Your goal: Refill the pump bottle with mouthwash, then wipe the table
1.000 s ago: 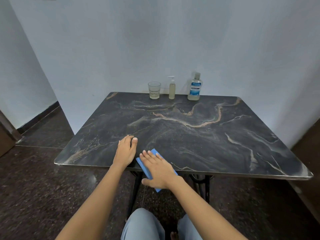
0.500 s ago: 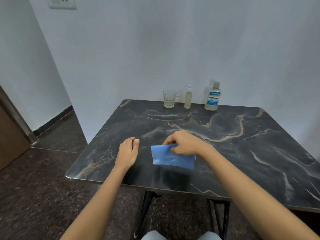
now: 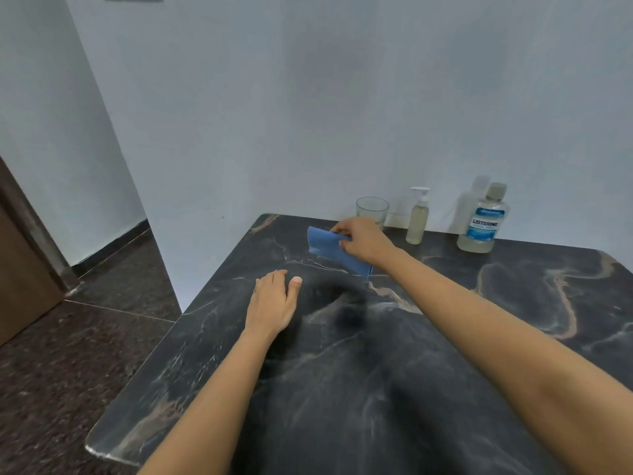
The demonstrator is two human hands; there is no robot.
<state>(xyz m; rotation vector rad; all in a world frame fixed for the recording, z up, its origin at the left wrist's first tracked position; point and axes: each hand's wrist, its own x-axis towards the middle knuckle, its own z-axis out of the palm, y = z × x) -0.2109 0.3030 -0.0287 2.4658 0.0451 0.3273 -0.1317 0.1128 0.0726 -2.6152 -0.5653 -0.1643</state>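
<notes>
My right hand (image 3: pixel 364 242) grips a folded blue cloth (image 3: pixel 323 246) and holds it on the dark marble table (image 3: pixel 445 354) near the far left corner. My left hand (image 3: pixel 272 303) lies flat on the tabletop, palm down, a little nearer than the cloth, holding nothing. At the back edge against the wall stand a small pump bottle (image 3: pixel 418 219) with pale yellow liquid and, to its right, a Listerine mouthwash bottle (image 3: pixel 484 221) with a blue label and its cap on.
A clear drinking glass (image 3: pixel 372 209) stands at the back edge, just behind my right hand. White walls close off the far side and left. Dark speckled floor and a brown door (image 3: pixel 17 269) lie to the left of the table.
My right hand has slid the blue cloth from the near edge across the table to the far left corner by the glass. The left hand stays flat on the table.
</notes>
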